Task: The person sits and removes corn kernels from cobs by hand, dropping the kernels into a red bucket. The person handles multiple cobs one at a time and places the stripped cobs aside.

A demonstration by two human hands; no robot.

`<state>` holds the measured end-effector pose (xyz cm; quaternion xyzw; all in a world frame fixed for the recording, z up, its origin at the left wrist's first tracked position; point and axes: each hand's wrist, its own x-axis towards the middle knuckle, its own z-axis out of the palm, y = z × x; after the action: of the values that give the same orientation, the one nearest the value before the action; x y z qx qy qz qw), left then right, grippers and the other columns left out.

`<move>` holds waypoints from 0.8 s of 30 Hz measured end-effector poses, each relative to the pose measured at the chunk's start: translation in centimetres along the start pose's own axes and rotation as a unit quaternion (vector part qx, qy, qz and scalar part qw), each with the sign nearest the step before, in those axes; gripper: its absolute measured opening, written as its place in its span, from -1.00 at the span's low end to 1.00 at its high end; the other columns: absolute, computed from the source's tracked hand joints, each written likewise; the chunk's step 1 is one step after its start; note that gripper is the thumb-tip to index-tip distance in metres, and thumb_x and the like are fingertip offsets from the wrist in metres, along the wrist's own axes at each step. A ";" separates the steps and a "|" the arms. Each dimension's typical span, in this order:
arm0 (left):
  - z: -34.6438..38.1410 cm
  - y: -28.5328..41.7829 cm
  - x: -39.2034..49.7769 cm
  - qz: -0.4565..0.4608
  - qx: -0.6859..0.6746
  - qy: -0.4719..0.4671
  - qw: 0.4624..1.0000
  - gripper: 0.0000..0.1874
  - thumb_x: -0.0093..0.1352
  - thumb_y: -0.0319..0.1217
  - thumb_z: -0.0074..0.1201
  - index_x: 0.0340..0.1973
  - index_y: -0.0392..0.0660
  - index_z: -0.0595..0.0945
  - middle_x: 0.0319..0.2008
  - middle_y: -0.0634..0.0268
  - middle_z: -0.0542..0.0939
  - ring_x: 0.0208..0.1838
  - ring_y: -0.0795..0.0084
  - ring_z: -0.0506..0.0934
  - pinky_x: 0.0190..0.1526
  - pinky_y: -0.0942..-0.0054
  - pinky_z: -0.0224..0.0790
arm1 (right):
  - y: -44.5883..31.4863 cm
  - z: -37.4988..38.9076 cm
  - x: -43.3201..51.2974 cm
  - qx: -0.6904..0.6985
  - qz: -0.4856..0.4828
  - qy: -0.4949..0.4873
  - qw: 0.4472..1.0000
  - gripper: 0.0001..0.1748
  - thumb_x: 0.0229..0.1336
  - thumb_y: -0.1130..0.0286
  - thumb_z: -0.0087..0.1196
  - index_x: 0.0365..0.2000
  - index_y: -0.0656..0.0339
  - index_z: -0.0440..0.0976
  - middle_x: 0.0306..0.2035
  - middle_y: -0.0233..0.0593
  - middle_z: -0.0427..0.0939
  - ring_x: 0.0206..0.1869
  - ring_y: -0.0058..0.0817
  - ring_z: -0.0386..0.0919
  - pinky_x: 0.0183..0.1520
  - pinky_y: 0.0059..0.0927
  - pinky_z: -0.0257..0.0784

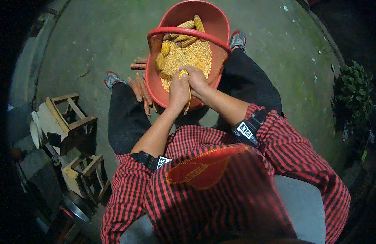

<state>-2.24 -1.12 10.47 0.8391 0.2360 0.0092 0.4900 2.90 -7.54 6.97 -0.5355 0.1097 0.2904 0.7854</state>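
My left hand (pixel 179 90) and my right hand (pixel 195 78) meet over the near part of a red plastic basket (pixel 188 106). Both are closed around one ear of dried corn (pixel 188 97), whose yellow kernels show between the thumbs and down toward me; the rest is hidden by my fingers. Loose corn kernels (pixel 203 53) cover the basket's bottom below. Several whole ears lie on the kernels at the far end, one corn ear (pixel 199 23) leaning against the far wall. The basket's red handle (pixel 188 30) arches across above them.
Bare reddish corncobs (pixel 142 88) lie on the concrete floor (pixel 282 61) left of the basket, between it and my left shoe (pixel 113 80). Two small wooden stools (pixel 84 177) lie tipped at the left, near a metal bowl (pixel 75 207). A leafy plant (pixel 356 88) stands far right.
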 end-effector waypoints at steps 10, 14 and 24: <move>-0.7 -2.8 1.9 -0.205 -0.391 -0.089 0.893 -0.80 0.27 -0.36 -0.15 -0.29 -0.23 0.43 -0.39 0.30 0.44 -0.30 0.50 0.43 -0.22 0.51 0.28 | -1.1 0.4 -0.4 0.077 0.095 -0.075 0.990 -0.73 0.16 0.35 -0.27 -0.29 0.31 0.37 -0.37 -0.20 0.44 -0.34 -0.44 0.43 -0.23 -0.43 0.36; -0.8 -2.9 2.1 -0.153 -0.486 -0.092 0.856 -0.81 0.26 -0.42 -0.14 -0.24 -0.24 0.40 -0.37 0.28 0.44 -0.28 0.45 0.43 -0.16 0.46 0.30 | 0.2 0.1 -0.4 0.048 0.134 -0.036 0.989 -0.60 0.22 0.17 -0.33 -0.18 0.29 0.33 -0.34 -0.20 0.45 -0.33 -0.44 0.43 -0.21 -0.40 0.37; -1.4 -2.4 2.5 -0.128 -0.545 -0.105 0.822 -0.75 0.30 -0.40 -0.13 -0.16 -0.27 0.42 -0.27 0.22 0.46 -0.19 0.47 0.43 -0.12 0.52 0.28 | 0.0 0.3 -2.9 -0.015 0.162 -0.050 0.985 -0.38 0.20 -0.07 -0.55 -0.43 0.31 0.29 -0.68 -0.19 0.36 -0.79 -0.44 0.33 -0.81 -0.46 0.29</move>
<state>-1.30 1.97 8.67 0.3931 0.2449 -0.0143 0.8862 0.56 -8.21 8.50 -0.5075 0.1515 0.4417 0.7241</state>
